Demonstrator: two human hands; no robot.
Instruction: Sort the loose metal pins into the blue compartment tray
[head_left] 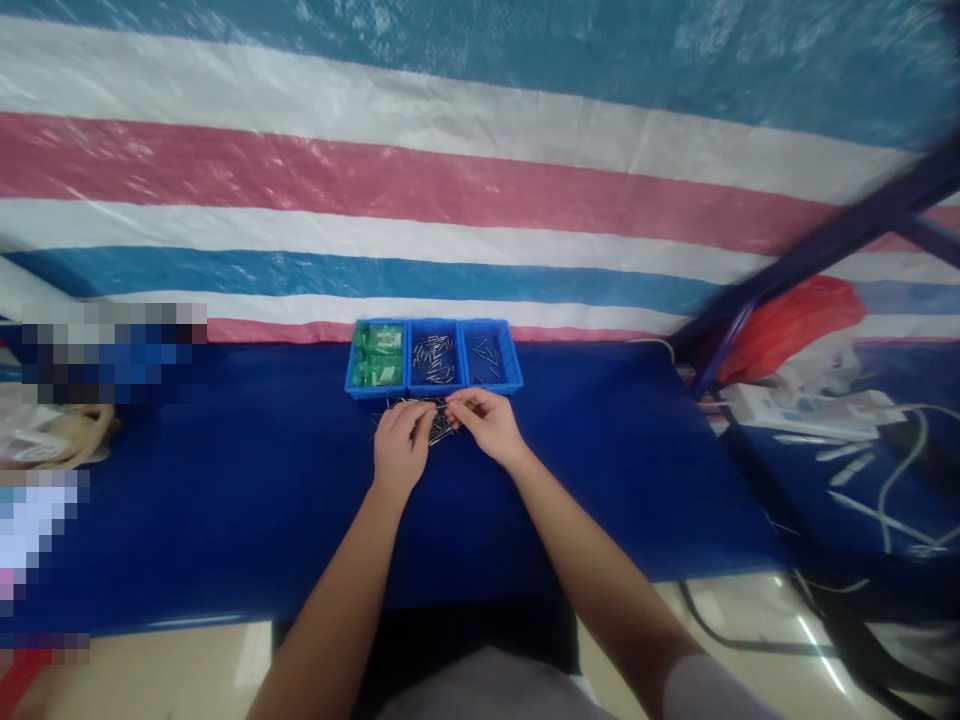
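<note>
Fingertips closed in a pinch, my left hand (pixel 403 440) and my right hand (pixel 486 420) meet over a pile of thin metal pieces (pixel 441 430) on the blue table. Between them they hold one thin metal piece (pixel 441 407), small and shiny; whether it is a screw or a nail I cannot tell. My hands partly hide the pile. Just behind it stand three joined blue bins. The left bin (pixel 349 378) contains green packets (pixel 379 357). Many short metal pieces (pixel 435 358) lie in the middle bin, and several longer ones (pixel 486 358) in the right bin.
The blue tabletop (pixel 247 500) runs to a striped sheet (pixel 450 200) at the back. On the right are a blue metal frame (pixel 727 345), a red bag (pixel 802 325), a white power strip (pixel 795 408) and loose cables. A brown container (pixel 94 432) is at the left edge.
</note>
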